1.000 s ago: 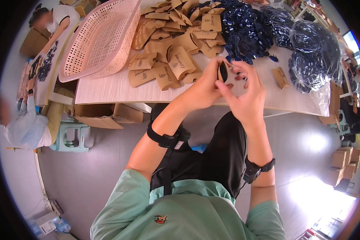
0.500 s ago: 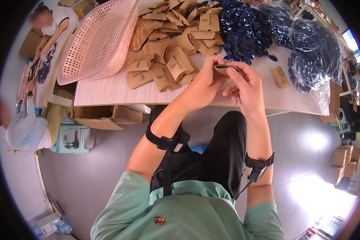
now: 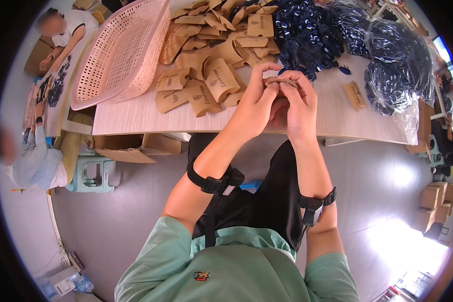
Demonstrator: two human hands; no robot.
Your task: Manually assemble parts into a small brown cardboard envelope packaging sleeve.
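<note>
Above the table's near edge, both hands are closed on a brown cardboard pillow box [image 3: 277,80]. My left hand [image 3: 255,100] grips its left side, thumb toward me. My right hand [image 3: 300,103] closes round the other side, its thumb and fingers on the box's end. Most of the box is hidden by the fingers. Left of my hands lies a heap of similar brown pillow boxes [image 3: 219,80] with dark print. Just beyond my right hand spreads a pile of dark blue fabric items [image 3: 304,38] with small white parts; their kind is hard to tell.
A pink perforated plastic basket [image 3: 145,75] stands at the left of the pale wooden table [image 3: 141,121]. To the right are one pillow box [image 3: 355,95] and clear bags of dark blue items [image 3: 392,65]. An open carton [image 3: 131,148] sits underneath. Two people are at a table on the left.
My right hand has moved left and in, its spread fingers now closing round the box's end. The box's open end, visible before, is now covered by fingers.
</note>
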